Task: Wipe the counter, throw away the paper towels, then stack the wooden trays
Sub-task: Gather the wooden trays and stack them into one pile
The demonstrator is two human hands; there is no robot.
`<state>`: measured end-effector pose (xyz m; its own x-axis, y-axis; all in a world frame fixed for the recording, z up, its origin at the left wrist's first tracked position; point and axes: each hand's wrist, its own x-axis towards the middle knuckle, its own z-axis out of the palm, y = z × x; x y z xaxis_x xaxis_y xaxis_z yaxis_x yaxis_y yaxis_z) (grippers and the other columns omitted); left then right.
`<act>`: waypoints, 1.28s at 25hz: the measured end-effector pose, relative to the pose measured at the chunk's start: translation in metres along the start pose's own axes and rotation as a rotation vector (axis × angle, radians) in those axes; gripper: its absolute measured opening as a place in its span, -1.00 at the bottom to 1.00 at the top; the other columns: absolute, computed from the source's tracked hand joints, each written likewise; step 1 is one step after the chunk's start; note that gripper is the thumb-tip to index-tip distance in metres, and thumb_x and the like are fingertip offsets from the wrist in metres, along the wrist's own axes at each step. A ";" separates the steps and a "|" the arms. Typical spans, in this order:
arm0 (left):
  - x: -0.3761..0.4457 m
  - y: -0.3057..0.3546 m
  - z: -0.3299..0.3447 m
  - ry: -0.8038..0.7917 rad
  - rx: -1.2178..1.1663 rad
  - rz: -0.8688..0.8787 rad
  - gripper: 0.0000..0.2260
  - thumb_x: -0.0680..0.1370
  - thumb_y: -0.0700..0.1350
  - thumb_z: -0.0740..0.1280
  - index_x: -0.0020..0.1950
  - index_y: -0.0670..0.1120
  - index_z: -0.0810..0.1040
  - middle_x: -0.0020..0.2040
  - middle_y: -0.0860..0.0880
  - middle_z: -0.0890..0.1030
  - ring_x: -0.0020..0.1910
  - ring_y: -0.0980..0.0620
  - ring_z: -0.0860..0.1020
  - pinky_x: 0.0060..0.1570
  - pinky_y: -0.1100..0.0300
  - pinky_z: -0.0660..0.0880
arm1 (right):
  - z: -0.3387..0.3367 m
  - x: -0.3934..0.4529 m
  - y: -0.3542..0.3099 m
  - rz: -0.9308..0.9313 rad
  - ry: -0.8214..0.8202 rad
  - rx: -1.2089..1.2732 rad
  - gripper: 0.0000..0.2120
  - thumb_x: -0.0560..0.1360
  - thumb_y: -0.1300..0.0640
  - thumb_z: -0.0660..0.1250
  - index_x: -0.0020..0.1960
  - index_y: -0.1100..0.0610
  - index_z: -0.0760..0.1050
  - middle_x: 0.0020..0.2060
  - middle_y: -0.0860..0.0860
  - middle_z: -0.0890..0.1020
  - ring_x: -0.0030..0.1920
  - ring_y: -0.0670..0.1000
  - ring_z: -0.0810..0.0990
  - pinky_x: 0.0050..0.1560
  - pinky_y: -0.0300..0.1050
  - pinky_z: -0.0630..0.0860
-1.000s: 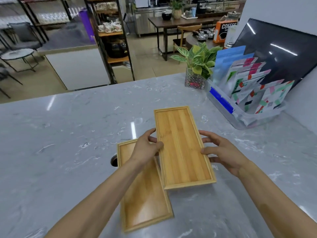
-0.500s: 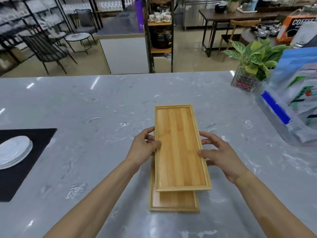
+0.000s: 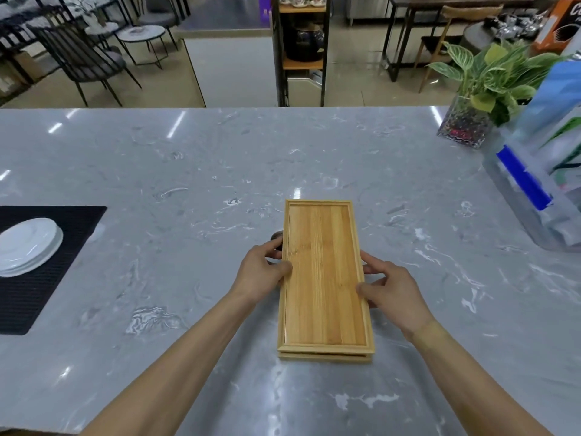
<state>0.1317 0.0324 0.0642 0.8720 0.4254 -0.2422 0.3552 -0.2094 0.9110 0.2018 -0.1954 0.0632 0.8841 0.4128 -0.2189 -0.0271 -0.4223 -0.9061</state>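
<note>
The grey marble surface carries no paper towels in view — the stacking step is in hand. Upper wooden tray rests on the lower wooden tray, edges nearly flush, near the front centre. Left hand and right hand pinch the upper tray's long sides, thumbs on the rim. Next move, as judged — square the edges, then release both hands.

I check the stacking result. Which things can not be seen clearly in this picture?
- Lower tray, head view: the top tray covers all but its near edge.
- Dark round thing: mostly hidden by left hand and trays.
- Clear bin: cut by right edge.
- Plates: cut by left edge.
</note>
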 end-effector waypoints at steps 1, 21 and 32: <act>-0.001 -0.003 0.002 0.006 0.022 -0.006 -0.54 0.47 -0.25 0.37 0.27 0.19 0.52 -0.07 0.06 0.57 -0.26 0.25 0.60 -0.24 0.31 0.57 | 0.001 -0.001 0.001 -0.011 0.008 -0.025 -0.29 0.38 0.29 0.36 -0.11 -0.63 0.42 -0.01 -0.06 0.60 -0.06 0.01 0.64 0.07 0.11 0.60; 0.003 -0.015 0.007 -0.006 0.141 -0.027 -0.53 0.53 -0.21 0.33 0.42 0.07 0.42 0.06 -0.09 0.46 0.01 0.04 0.55 0.09 0.11 0.53 | 0.006 0.002 0.013 -0.069 0.024 -0.167 -0.37 0.38 0.28 0.36 -0.14 -0.55 0.42 -0.08 -0.07 0.51 -0.19 -0.11 0.58 -0.20 -0.37 0.45; 0.003 -0.017 0.007 -0.024 0.117 -0.005 -0.52 0.53 -0.23 0.32 0.42 0.09 0.42 0.01 -0.03 0.45 -0.07 0.14 0.55 -0.18 0.37 0.46 | 0.009 0.000 0.021 -0.087 0.033 -0.150 -0.40 0.41 0.25 0.37 0.03 -0.48 0.33 -0.07 -0.09 0.49 -0.16 -0.12 0.57 -0.20 -0.42 0.42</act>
<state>0.1305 0.0310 0.0455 0.8774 0.4061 -0.2554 0.3949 -0.3092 0.8652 0.1974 -0.1973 0.0410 0.8949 0.4275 -0.1277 0.1182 -0.5032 -0.8561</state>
